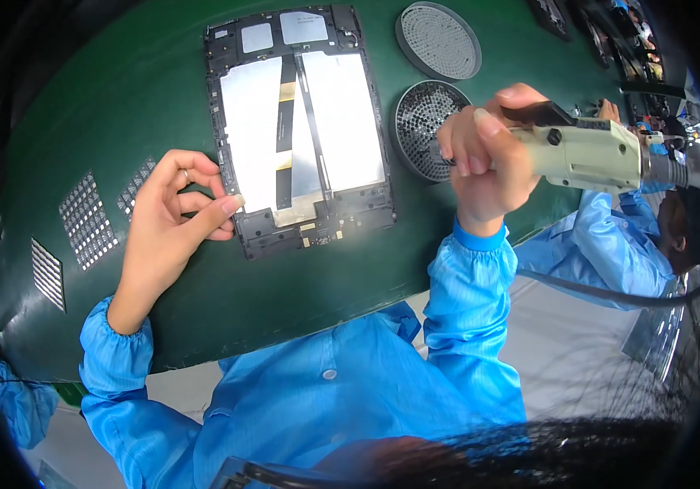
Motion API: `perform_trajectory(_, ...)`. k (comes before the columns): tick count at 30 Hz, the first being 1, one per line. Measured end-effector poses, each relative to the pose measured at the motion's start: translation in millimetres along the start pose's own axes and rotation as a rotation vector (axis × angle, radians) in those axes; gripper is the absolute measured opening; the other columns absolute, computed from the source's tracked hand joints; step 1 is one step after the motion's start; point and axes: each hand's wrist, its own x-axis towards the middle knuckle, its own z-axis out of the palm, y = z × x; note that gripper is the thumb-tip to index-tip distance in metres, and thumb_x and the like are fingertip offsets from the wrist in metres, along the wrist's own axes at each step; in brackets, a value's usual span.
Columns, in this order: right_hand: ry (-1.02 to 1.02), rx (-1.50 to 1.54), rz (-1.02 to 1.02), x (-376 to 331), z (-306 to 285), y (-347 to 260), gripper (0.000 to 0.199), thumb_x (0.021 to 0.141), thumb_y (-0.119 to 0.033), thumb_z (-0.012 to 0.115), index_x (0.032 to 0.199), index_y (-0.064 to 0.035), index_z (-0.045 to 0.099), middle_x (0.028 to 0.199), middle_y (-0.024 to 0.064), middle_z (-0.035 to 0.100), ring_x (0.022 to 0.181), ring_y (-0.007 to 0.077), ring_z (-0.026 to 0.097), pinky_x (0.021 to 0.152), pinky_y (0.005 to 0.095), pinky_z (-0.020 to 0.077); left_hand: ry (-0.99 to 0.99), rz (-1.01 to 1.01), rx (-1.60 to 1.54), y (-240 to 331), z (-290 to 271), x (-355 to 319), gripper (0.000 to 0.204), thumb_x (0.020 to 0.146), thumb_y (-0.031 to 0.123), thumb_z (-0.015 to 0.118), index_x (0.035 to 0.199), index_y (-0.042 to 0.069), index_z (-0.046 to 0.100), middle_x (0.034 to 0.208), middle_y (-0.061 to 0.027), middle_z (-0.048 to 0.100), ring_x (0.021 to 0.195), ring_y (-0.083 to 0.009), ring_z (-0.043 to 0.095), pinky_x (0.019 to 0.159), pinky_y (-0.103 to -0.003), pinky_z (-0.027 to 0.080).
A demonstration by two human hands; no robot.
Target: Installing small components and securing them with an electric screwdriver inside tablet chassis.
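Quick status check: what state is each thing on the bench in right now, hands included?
Tablet chassis: back cover off, lying flat on the green mat.
Near screw tray: holds screws.
Far screw tray: looks empty.
Electric screwdriver: gripped, lifted above the near tray.
Left hand: fingertips on the chassis edge.
Right hand: closed around the screwdriver.

The right hand (484, 155) hides the electric screwdriver (590, 151) tip and part of the screw tray (427, 130).

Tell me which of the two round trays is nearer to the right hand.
The lower round tray, dark and filled with small screws, lies right beside the right hand, which holds the electric screwdriver. The other round tray is grey and farther up the green mat.
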Motion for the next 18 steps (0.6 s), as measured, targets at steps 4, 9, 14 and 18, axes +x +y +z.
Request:
perform_trajectory(4,0.021,-0.058,0.041,0.8,1.0,0.8,0.025,0.084,-0.003,0.049,0.108,0.0007,0.047,0.052,-0.0002,0.034,0.039,0.0093,0.031,0.041,0.0294,0.0355,-0.018,-0.006,-0.028,0.5,-0.1,0.5,0.032,0.085,-0.002,0.069,0.109,0.001,0.049,0.095,-0.0063,0.056,0.074,-0.0087,0.064,0.062,-0.021,0.057)
perform_trajectory(9,0.005,-0.071,0.059,0.9,2.8,5.9,0.025,0.083,-0.002,0.049,0.108,0.0015,0.048,0.052,0.0005,0.034,0.04,0.0095,0.031,0.041,0.0294,0.0356,-0.017,0.007,-0.038,0.2,-0.9,0.1,0.031,0.085,-0.002,0.069,0.109,0.002,0.049,0.094,-0.0062,0.057,0.074,-0.0082,0.064,0.063,-0.021,0.057)
perform_trajectory(14,0.0,-0.064,0.088,-0.5,5.3,5.7,0.024,0.083,-0.001,0.049,0.107,0.0017,0.048,0.053,0.0013,0.034,0.04,0.0098,0.031,0.042,0.0293,0.0357,-0.024,0.001,-0.042,-0.5,-2.1,-0.6,0.031,0.085,-0.002,0.069,0.108,0.002,0.05,0.095,-0.0056,0.057,0.075,-0.0077,0.064,0.063,-0.021,0.057)
perform_trajectory(18,0.027,-0.084,0.095,-2.2,6.5,4.7,0.022,0.082,-0.001,0.05,0.104,0.0012,0.049,0.053,0.0012,0.034,0.041,0.0102,0.032,0.042,0.0295,0.0359,-0.033,0.008,-0.044,0.0,-2.6,-1.6,0.031,0.085,-0.002,0.069,0.108,0.002,0.05,0.095,-0.0054,0.056,0.075,-0.0077,0.064,0.063,-0.021,0.057)
